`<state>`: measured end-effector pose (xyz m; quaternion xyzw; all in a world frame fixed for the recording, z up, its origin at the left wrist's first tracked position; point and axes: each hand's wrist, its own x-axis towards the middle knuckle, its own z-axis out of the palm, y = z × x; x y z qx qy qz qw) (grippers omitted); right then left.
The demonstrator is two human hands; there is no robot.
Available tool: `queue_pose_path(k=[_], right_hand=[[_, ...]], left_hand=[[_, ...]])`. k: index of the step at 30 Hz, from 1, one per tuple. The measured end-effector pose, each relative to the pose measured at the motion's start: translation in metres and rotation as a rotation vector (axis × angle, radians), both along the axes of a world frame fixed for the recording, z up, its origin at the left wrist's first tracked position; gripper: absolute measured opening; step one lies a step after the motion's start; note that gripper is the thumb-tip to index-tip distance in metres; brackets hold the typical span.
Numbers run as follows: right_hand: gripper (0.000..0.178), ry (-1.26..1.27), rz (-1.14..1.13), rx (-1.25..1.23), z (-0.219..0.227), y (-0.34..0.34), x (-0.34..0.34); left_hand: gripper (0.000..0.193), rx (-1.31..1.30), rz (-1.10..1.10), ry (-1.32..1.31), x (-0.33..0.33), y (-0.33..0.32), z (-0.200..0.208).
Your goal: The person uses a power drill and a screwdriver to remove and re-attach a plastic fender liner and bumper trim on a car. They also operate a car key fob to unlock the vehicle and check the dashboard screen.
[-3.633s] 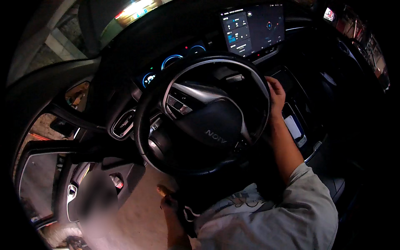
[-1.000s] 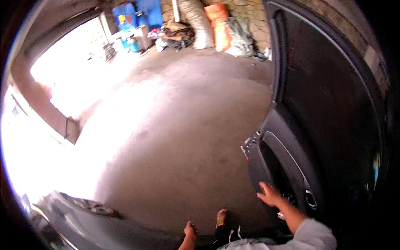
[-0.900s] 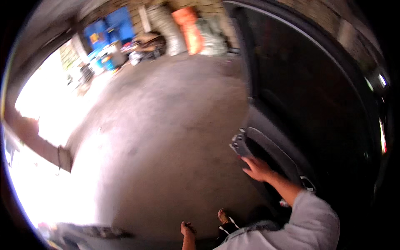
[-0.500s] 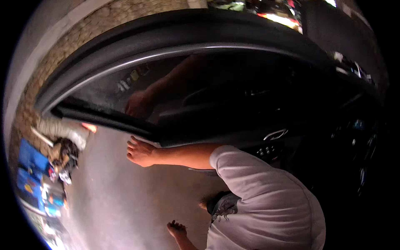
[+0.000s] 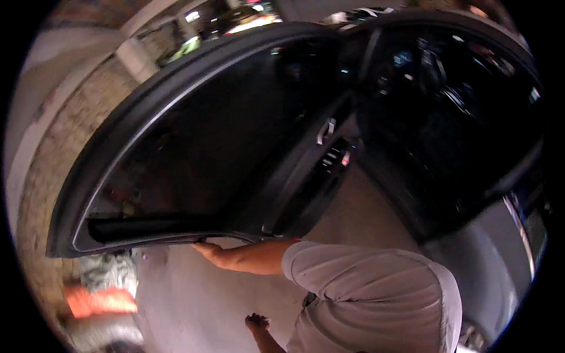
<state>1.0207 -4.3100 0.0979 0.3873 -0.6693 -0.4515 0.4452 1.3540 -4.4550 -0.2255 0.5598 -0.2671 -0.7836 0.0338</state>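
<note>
My right hand (image 5: 209, 253) is at the lower edge of the dark car door (image 5: 259, 206), its arm stretched out from a grey short sleeve. The fingers reach round the door's edge and their tips are hidden there. Lower down, my left hand (image 5: 257, 322) hangs away from the door with its fingers curled in; whatever may be inside them is too dark to make out. On the door's inner panel are a bright handle (image 5: 325, 131) and window switches (image 5: 336, 157).
The dark car interior (image 5: 435, 117) shows beyond the door, with a steering wheel. A silver-grey body panel (image 5: 479, 270) is at right. Grey floor (image 5: 194, 300) lies below the door. An orange bundle (image 5: 100, 301) and pale sacks lie beside a stone wall (image 5: 53, 194).
The door now stands at a wider angle from the car, baring the interior and floor between. My right hand has come up against its edge. The view has turned too.
</note>
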Motion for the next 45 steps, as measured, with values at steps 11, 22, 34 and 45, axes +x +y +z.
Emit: queue_pose_path(k=[11,22,34,45], right_hand=[[0.034,-0.068,-0.187,-0.064,-0.056,0.068,0.199],[0.037,-0.526,-0.889,-1.059,0.007,0.383,0.34],[0.066,-0.219,-1.515,-1.412,-0.191,0.469,0.272],[0.061,-1.983,-0.517,-1.668,-0.095,0.214,-0.139]], left_hand=[[0.038,0.093,-0.431,-0.139,-0.029,-0.113,0.014],[0.021,0.153,-0.8,-0.147,-0.053,-0.121,-0.058],[0.023,0.077,-0.833,-0.232,-0.225,-0.07,-0.06],[0.03,-0.556,-1.405,0.508,-0.51,0.196,0.201]])
